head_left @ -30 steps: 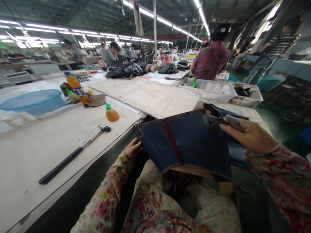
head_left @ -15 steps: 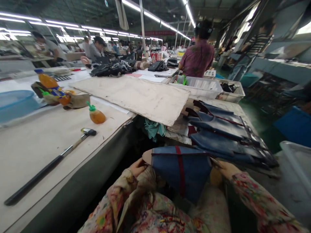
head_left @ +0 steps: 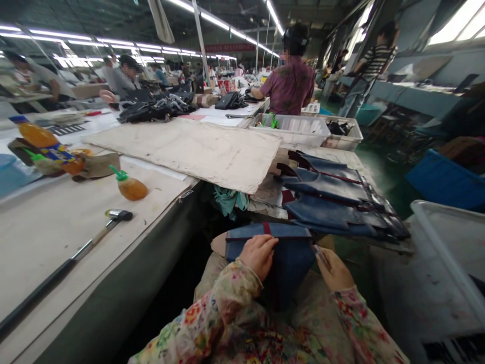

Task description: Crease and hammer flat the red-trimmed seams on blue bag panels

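A blue leather-like bag panel (head_left: pixel 293 253) with a dark red strip down it and dark trim along its top lies across my lap. My left hand (head_left: pixel 259 253) is on its upper part, fingers curled together at the trim by the red strip; the thumb is hidden. At the panel's right edge, my right hand (head_left: pixel 335 270) is closed around a slim, dark-tipped tool (head_left: pixel 321 254), whose kind I cannot make out. The tip points up and left, close to the panel's corner. A pale, rounded piece (head_left: pixel 219 244) sticks out at the panel's left end.
Similar blue pieces (head_left: pixel 322 210) lie overlapped on the right bench. A hammer (head_left: pixel 119 215), a glue bottle (head_left: pixel 132 188) and an orange drink bottle (head_left: pixel 49 144) are on the left table. White bins (head_left: pixel 291 131) stand beyond, near a person in maroon (head_left: pixel 291 83).
My left hand has moved from the panel's left end to the upper middle near the red strip. My right hand stays at the right edge with the tool. The view has shifted rightward.
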Action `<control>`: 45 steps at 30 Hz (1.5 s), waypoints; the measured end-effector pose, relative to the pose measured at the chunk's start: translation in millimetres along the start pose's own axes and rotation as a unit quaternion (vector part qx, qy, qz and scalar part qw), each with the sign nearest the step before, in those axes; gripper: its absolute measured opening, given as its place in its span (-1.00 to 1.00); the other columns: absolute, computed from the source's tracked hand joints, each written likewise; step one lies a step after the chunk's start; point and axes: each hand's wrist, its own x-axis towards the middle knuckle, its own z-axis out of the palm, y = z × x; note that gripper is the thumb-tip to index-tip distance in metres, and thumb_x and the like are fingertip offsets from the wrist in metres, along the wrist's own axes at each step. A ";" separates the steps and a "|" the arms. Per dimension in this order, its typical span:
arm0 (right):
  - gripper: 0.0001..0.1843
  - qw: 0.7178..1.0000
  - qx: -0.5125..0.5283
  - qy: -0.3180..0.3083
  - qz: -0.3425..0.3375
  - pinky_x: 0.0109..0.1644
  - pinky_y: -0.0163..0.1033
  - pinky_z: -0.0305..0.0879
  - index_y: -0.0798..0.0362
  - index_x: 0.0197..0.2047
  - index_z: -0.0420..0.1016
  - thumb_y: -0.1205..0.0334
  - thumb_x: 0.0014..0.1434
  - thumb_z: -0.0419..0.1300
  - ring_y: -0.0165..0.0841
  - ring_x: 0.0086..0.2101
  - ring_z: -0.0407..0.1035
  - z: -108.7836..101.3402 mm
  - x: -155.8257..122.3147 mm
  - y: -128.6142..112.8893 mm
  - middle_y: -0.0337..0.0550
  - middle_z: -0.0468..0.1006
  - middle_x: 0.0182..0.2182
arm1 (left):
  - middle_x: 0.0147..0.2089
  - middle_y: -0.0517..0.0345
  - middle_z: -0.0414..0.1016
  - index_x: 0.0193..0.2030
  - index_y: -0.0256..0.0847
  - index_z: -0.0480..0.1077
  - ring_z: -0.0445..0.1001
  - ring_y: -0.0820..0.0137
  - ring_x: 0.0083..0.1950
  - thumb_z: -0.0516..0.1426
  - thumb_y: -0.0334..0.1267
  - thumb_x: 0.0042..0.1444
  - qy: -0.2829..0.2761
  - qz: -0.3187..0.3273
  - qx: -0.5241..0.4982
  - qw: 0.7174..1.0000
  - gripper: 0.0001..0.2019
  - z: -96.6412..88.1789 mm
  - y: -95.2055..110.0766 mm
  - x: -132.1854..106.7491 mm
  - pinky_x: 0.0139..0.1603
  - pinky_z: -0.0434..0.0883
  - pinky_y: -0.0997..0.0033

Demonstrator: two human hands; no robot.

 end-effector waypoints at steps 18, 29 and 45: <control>-0.63 0.988 -0.033 0.091 -0.123 0.00 -0.21 0.30 0.10 0.03 0.25 0.27 0.17 -0.09 -0.35 -0.04 0.29 7.9 -25.8 -7.6 -0.05 0.38 -0.06 | 0.01 0.15 0.32 0.11 -0.15 0.17 0.21 0.39 0.00 -0.06 -0.31 0.15 -0.011 0.058 0.202 0.978 -0.64 58.6 16.6 12.9 0.02 0.16 0.30; -0.62 0.984 -0.075 0.056 -0.151 0.00 -0.19 0.31 0.11 0.00 0.31 0.33 0.12 -0.09 -0.31 -0.03 0.27 -6.9 -26.4 -15.9 -0.02 0.35 -0.02 | -0.05 0.06 0.33 0.07 -0.29 0.18 0.23 0.32 -0.06 -0.08 -0.31 0.16 -0.083 0.070 0.189 0.976 -0.66 72.1 33.0 36.5 -0.07 0.22 0.29; -0.59 0.974 -0.145 0.139 -0.109 -0.10 -0.12 0.27 0.18 -0.02 0.39 0.14 0.22 -0.09 -0.27 -0.19 0.27 -20.2 7.8 -23.7 0.03 0.40 -0.18 | -0.17 0.14 0.33 0.04 -0.23 0.18 0.23 0.35 -0.13 -0.14 -0.15 0.21 -0.091 0.099 0.153 0.979 -0.67 81.6 32.4 47.9 -0.19 0.21 0.28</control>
